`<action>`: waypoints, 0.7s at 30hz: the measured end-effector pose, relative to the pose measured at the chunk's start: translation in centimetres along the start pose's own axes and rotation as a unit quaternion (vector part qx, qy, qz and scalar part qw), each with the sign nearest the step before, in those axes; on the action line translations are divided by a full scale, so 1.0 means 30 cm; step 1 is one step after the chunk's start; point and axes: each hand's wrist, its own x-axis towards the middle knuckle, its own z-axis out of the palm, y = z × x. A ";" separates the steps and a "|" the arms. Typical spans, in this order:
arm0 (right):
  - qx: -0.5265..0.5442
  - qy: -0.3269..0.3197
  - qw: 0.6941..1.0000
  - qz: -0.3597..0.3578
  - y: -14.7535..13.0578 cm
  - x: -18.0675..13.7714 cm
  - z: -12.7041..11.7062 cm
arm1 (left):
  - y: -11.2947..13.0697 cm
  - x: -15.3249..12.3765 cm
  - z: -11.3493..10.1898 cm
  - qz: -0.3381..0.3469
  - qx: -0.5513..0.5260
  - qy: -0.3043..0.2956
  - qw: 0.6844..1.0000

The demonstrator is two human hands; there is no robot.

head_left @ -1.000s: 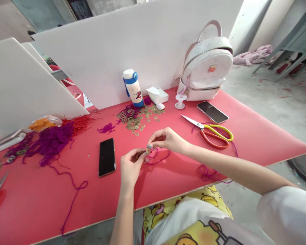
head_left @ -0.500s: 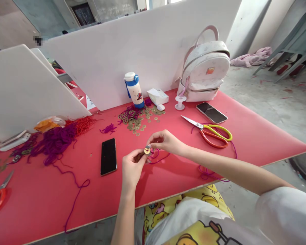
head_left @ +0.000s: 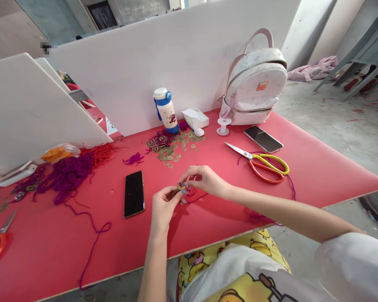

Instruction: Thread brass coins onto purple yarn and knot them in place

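Note:
My left hand [head_left: 164,207] and my right hand [head_left: 201,180] meet above the red table [head_left: 208,218], both pinched on a small brass coin [head_left: 182,186] threaded with purple string [head_left: 197,197]. The string trails off to the right from under my right hand toward the table's front edge. A black phone [head_left: 134,193] lies just left of my left hand. A pile of loose brass coins [head_left: 173,149] is spread behind my hands.
Yellow-and-orange scissors [head_left: 261,163] and a second phone [head_left: 263,139] lie to the right. A white backpack [head_left: 255,84], empty spool [head_left: 223,125], tissue pack [head_left: 194,118] and bottle [head_left: 165,110] stand by the white divider [head_left: 164,58]. Purple and red string heaps [head_left: 69,172] sit left.
Both hands have shifted slightly lower and nearer the table with the coin. The coin, face-on half a second ago, is now partly covered by the fingertips.

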 end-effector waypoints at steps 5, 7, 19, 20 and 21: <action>-0.045 -0.016 0.998 -0.040 0.006 0.001 0.004 | -0.010 0.011 -0.011 -0.005 -0.013 0.009 1.000; -0.046 -0.017 0.998 -0.038 0.009 0.006 0.009 | -0.015 0.011 -0.014 -0.004 -0.017 0.011 1.000; -0.060 0.001 0.998 -0.018 0.002 0.005 0.028 | -0.029 -0.005 -0.015 0.012 -0.012 0.012 1.000; -0.056 0.011 0.998 -0.023 0.001 0.004 0.027 | -0.028 -0.006 -0.014 0.014 -0.010 0.015 1.000; -0.049 0.021 0.998 -0.027 0.000 0.004 0.026 | -0.027 -0.008 -0.013 0.016 -0.007 0.016 1.000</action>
